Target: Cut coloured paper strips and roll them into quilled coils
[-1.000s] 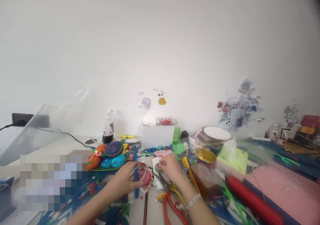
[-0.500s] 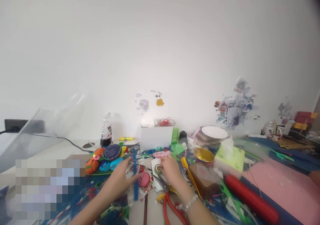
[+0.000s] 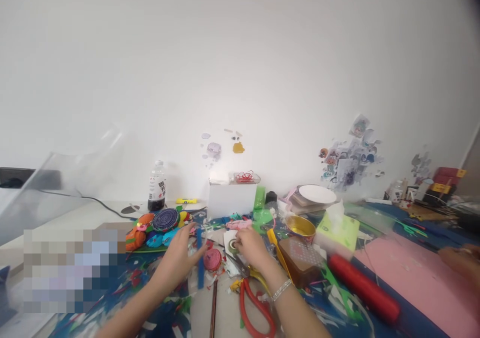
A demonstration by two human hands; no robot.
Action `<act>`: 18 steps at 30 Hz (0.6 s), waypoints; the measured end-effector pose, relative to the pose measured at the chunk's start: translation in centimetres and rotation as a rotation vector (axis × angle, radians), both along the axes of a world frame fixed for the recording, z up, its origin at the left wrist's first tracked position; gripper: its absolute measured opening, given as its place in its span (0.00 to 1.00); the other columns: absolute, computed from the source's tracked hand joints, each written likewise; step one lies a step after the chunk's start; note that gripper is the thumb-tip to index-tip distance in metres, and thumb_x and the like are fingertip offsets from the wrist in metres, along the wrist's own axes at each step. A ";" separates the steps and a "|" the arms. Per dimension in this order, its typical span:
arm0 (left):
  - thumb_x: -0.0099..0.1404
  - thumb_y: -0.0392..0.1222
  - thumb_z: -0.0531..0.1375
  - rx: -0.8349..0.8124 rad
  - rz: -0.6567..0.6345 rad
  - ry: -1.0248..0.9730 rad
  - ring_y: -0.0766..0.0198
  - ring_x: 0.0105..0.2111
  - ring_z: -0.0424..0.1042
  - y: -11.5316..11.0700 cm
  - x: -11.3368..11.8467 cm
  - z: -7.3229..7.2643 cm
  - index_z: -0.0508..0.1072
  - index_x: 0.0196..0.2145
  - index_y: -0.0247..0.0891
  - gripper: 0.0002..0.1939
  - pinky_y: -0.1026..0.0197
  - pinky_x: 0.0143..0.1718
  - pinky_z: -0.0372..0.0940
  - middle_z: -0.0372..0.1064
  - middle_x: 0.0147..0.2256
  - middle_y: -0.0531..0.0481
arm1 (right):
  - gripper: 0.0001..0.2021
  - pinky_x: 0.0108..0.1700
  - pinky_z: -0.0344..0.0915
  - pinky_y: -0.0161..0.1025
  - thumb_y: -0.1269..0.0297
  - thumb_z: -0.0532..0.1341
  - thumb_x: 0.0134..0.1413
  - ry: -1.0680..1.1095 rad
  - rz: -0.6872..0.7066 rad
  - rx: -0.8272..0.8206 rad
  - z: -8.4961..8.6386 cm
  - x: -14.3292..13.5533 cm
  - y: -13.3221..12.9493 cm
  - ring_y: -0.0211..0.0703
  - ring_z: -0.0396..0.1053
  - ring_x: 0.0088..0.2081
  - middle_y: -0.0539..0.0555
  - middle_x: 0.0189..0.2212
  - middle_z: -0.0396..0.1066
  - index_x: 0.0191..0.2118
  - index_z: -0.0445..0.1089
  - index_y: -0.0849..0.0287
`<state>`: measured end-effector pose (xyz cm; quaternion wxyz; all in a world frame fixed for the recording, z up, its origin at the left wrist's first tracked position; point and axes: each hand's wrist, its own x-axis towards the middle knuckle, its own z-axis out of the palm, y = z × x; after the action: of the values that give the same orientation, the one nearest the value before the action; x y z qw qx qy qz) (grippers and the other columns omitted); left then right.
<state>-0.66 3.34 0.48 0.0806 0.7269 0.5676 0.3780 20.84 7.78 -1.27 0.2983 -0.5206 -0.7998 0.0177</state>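
My left hand (image 3: 183, 253) is over the table with its thumb and fingers apart, nothing held between them. A blue strip (image 3: 200, 258) lies beside its thumb, and a pink coiled disc (image 3: 213, 259) is just to the right. My right hand (image 3: 253, 248) has its fingers bent together at a small round green and white piece (image 3: 231, 246) on white paper; whatever the fingertips pinch is too small to make out. Below that hand lie red-handled scissors (image 3: 243, 308), partly under my wrist.
Behind stand a white box (image 3: 231, 199) and a bottle (image 3: 156, 188). Coiled colourful pieces (image 3: 165, 220) lie left. Rightward are a gold tin (image 3: 300, 227), a brown box (image 3: 300, 260), a tissue box (image 3: 337, 232), a red roll (image 3: 363, 288) and another person's hand (image 3: 461, 263).
The whole view has shifted slightly. Both my hands keep nearly the same poses over the same objects. The other person's hand at the right edge shows more.
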 end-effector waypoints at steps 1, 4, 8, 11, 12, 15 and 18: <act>0.57 0.54 0.51 0.005 -0.005 -0.009 0.48 0.56 0.52 0.0 0.0 0.0 0.51 0.55 0.28 0.35 0.50 0.54 0.51 0.52 0.56 0.32 | 0.04 0.38 0.57 0.38 0.74 0.60 0.43 0.020 0.001 -0.011 0.1 0.0 0.0 0.49 0.65 0.38 0.57 0.30 0.71 0.26 0.71 0.61; 0.58 0.53 0.51 -0.007 -0.046 -0.027 0.49 0.56 0.52 -0.2 0.7 0.5 0.50 0.56 0.33 0.33 0.50 0.53 0.54 0.51 0.57 0.35 | 0.08 0.40 0.58 0.38 0.68 0.59 0.48 0.104 0.019 -0.043 0.8 0.2 -0.1 0.48 0.65 0.41 0.58 0.36 0.71 0.37 0.70 0.62; 0.55 0.45 0.55 -0.024 -0.177 0.074 0.49 0.57 0.52 -0.8 4.1 1.3 0.52 0.55 0.35 0.32 0.48 0.55 0.51 0.53 0.56 0.37 | 0.16 0.36 0.61 0.33 0.63 0.43 0.62 0.224 0.075 -0.105 2.1 0.6 -0.2 0.40 0.68 0.37 0.55 0.38 0.70 0.44 0.65 0.61; 0.51 0.45 0.59 -0.086 -0.290 0.165 0.49 0.57 0.50 -1.1 7.6 1.6 0.49 0.57 0.36 0.37 0.50 0.54 0.52 0.52 0.57 0.38 | 0.18 0.28 0.61 0.30 0.63 0.41 0.63 0.229 0.119 -0.189 2.8 1.5 -0.2 0.36 0.69 0.27 0.52 0.31 0.72 0.42 0.66 0.60; 0.51 0.46 0.59 -0.160 -0.307 0.180 0.48 0.57 0.51 -0.9 8.5 1.6 0.48 0.57 0.33 0.40 0.51 0.53 0.53 0.51 0.57 0.36 | 0.16 0.26 0.60 0.30 0.64 0.43 0.62 0.216 0.123 -0.215 2.9 1.9 -0.2 0.36 0.68 0.24 0.51 0.28 0.72 0.40 0.68 0.61; 0.52 0.53 0.58 -0.225 -0.323 0.206 0.50 0.54 0.58 0.1 9.9 1.8 0.46 0.58 0.30 0.43 0.56 0.49 0.58 0.54 0.56 0.34 | 0.13 0.24 0.58 0.29 0.70 0.50 0.56 0.156 0.079 -0.253 3.2 3.4 -0.3 0.36 0.67 0.22 0.51 0.22 0.71 0.29 0.71 0.62; 0.61 0.53 0.47 -0.238 -0.291 0.248 0.54 0.50 0.63 1.9 9.5 2.0 0.55 0.54 0.35 0.27 0.58 0.46 0.59 0.62 0.51 0.39 | 0.11 0.25 0.57 0.30 0.73 0.53 0.51 0.084 -0.010 -0.253 3.5 4.3 -0.6 0.37 0.67 0.23 0.51 0.21 0.71 0.24 0.71 0.62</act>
<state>8.84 5.26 2.51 0.1492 0.8275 0.5028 0.2003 25.16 7.14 2.26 0.2635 -0.5570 -0.7753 0.1387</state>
